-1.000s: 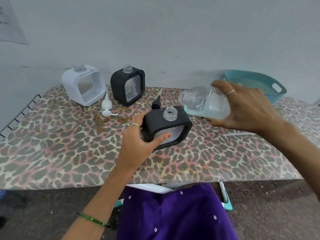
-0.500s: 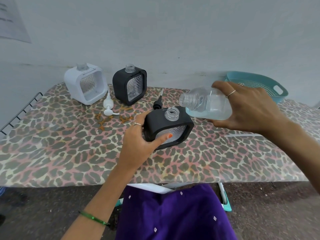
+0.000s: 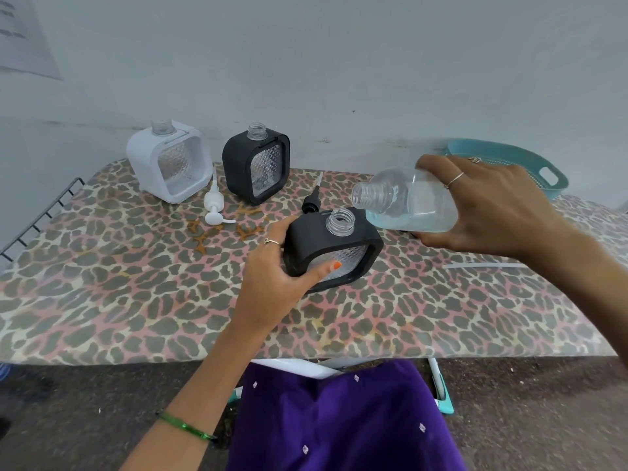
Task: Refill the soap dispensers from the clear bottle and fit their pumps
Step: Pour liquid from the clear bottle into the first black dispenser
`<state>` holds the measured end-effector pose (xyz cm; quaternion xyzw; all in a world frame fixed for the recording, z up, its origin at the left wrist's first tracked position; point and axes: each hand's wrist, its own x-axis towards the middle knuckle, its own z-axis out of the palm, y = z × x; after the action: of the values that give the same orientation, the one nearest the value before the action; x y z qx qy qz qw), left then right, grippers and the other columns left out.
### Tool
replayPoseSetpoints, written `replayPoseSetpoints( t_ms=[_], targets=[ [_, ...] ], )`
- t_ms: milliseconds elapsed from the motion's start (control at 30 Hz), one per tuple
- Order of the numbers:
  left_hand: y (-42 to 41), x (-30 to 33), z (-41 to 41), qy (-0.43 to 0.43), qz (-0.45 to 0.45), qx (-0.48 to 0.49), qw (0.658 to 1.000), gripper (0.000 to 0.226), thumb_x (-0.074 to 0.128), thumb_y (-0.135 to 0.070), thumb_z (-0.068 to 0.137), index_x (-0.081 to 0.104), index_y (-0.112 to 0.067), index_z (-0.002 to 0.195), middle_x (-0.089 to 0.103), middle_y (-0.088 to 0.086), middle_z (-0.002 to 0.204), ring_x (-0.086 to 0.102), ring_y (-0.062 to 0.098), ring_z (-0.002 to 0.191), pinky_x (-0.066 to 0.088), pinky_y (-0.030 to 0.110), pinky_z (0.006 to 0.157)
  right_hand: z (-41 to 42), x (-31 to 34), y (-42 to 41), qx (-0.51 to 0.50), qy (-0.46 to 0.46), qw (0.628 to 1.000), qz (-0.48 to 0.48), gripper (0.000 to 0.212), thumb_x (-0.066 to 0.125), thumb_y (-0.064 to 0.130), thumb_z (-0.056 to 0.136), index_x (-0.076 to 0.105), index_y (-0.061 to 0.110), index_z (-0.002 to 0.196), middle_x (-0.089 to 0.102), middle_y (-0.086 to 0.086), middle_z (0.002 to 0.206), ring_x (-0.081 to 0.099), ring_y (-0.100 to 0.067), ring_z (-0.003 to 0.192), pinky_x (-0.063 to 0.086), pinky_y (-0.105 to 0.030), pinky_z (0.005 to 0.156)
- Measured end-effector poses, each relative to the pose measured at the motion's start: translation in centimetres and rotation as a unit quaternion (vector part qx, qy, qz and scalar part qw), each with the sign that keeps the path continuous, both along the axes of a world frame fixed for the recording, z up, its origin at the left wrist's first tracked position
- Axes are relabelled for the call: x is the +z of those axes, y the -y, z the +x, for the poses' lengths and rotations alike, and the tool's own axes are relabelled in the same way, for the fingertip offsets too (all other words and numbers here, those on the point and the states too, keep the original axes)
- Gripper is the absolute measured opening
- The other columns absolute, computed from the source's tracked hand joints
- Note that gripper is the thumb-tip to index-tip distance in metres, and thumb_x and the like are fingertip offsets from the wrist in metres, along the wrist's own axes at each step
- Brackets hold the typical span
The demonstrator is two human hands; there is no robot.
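Above dispenser (image 3: 334,248) neck, clear bottle (image 3: 407,203) (right-hand (image 3: 489,205) grip)

- No text, label, brand, number or sign can be read anywhere in the head view.
- A sheet of paper (image 3: 23,35) on the wall at the upper left carries dark printed lines, but they are too blurred to make out.
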<state>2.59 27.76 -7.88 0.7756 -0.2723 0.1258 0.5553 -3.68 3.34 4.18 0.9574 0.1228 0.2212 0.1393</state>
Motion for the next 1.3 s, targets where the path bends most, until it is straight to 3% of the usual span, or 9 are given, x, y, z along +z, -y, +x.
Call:
replayPoseSetpoints(
  t_ms=[367,500,600,767,1067,1300],
  targets=[
    [0.03,0.03,0.01,0.005,-0.004,0.000,1.000,0.068,0.075,-0.042,0.069,0.053,-0.008,0.123,0.055,-0.025,0.100,0.054,-0.019,0.091,0.041,0.001,0.074,0.18,0.35,0.08,-0.005,-0.017,1.000,-0.016,0.081,0.073,0.060,0.062,0.044,0.015,0.123,0.068,-0.012,0.099,0.067,-0.036,0.073,0.050,-0.037,0.053],
    [-0.04,-0.06,0.06,0.006,0.004,0.002,1.000,0.074,0.078,-0.052,0.068,0.053,-0.010,0.123,0.061,-0.014,0.099,0.055,-0.014,0.090,0.043,0.003,0.074,0.20,0.51,0.14,-0.009,-0.019,1.000,-0.022,0.082,0.076,0.059,0.062,0.043,0.016,0.123,0.068,-0.011,0.098,0.066,-0.035,0.073,0.047,-0.035,0.052],
    [-0.06,-0.16,0.12,0.003,0.007,0.007,1.000,0.070,0.077,-0.048,0.069,0.053,-0.010,0.123,0.063,-0.010,0.099,0.056,-0.013,0.089,0.043,0.003,0.074,0.25,0.55,0.14,-0.008,-0.020,0.999,-0.023,0.082,0.077,0.058,0.061,0.045,0.015,0.122,0.068,-0.010,0.096,0.066,-0.034,0.072,0.044,-0.032,0.051],
    [0.04,0.00,0.01,-0.004,-0.002,0.005,1.000,0.066,0.075,-0.042,0.068,0.054,-0.009,0.120,0.058,-0.019,0.098,0.055,-0.016,0.090,0.041,0.001,0.073,0.41,0.61,0.29,-0.009,-0.026,0.999,-0.032,0.083,0.076,0.060,0.062,0.041,0.017,0.124,0.067,-0.010,0.096,0.066,-0.034,0.074,0.042,-0.031,0.052],
    [-0.01,-0.10,0.08,0.000,-0.002,0.004,1.000,0.066,0.075,-0.044,0.069,0.053,-0.010,0.121,0.056,-0.021,0.100,0.054,-0.017,0.091,0.041,0.001,0.075,0.74,0.74,0.34,-0.003,-0.024,0.999,-0.044,0.083,0.078,0.058,0.061,0.041,0.016,0.122,0.067,-0.010,0.090,0.066,-0.033,0.070,0.034,-0.026,0.049],
    [0.03,-0.21,0.23,0.007,-0.001,0.004,1.000,0.068,0.076,-0.044,0.068,0.053,-0.009,0.122,0.056,-0.022,0.099,0.054,-0.018,0.090,0.042,0.001,0.074,0.84,0.92,0.27,0.003,-0.029,0.998,-0.052,0.081,0.073,0.061,0.063,0.040,0.017,0.123,0.066,-0.011,0.090,0.065,-0.035,0.072,0.046,-0.032,0.047]
  ],
)
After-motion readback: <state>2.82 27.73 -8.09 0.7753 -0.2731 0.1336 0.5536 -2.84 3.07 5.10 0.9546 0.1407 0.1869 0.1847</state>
